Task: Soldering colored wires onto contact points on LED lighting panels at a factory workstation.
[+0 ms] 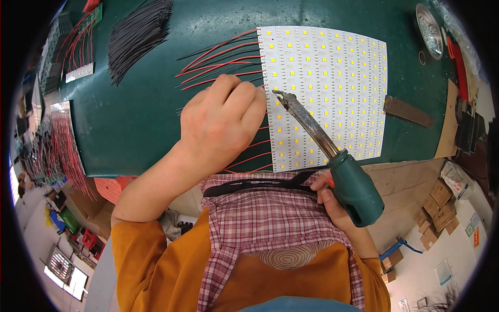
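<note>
The right hand [332, 200] is closed around the teal handle of a soldering iron [332, 153], thumb and fingers wrapped about its lower end just above the checked apron. The iron's long axis runs on a diagonal from lower right to upper left: the handle sits low, off the near edge of the counter [135, 125], and the dark, scorched metal shaft rises across the LED panel [332, 93] so that the tip points up and to the left, ending at the panel's left edge. The left hand [221, 122] lies knuckles up just beside that tip, its fingers curled in and pressed down at the panel's left margin; whatever it pinches is hidden under the fingers, so I cannot tell what it has hold of. Red and black lead wires [218, 60] fan out leftward from the panel's left edge, above and below that hand. The panel is a white sheet studded with rows of small yellow LEDs, lying flat on the dark green counter. Further left lies a bundle of black wires [138, 34], and at the far left edge more boards with red wires [65, 140] attached. A shallow metal dish [429, 28] sits at the upper right, and a brown strip [408, 111] lies just right of the panel.
</note>
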Tool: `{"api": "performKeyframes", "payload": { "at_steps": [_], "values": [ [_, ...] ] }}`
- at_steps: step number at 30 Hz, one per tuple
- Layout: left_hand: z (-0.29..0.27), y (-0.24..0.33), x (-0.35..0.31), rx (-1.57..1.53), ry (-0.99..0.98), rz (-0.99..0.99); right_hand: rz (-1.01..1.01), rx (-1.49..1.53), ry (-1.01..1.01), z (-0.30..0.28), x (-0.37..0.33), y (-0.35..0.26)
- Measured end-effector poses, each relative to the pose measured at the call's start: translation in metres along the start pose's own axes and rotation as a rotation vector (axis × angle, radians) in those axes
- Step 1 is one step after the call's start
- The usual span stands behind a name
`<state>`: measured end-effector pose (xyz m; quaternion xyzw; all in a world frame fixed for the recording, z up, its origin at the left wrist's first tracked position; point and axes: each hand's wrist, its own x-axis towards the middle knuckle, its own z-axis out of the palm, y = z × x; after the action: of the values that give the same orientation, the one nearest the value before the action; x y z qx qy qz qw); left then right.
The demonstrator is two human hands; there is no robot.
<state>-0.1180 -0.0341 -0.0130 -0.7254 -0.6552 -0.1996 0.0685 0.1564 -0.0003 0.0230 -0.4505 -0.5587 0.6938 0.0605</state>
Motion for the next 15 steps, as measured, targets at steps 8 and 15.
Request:
{"api": "performKeyframes", "payload": {
  "at_steps": [8,15],
  "values": [
    [-0.011,0.003,-0.008,-0.276,0.067,-0.067,-0.171,-0.100,-0.037,-0.010,-0.008,0.019],
    [0.000,0.011,-0.014,-0.213,0.069,-0.086,0.318,0.387,0.009,-0.006,-0.006,0.007]
  ]
}}
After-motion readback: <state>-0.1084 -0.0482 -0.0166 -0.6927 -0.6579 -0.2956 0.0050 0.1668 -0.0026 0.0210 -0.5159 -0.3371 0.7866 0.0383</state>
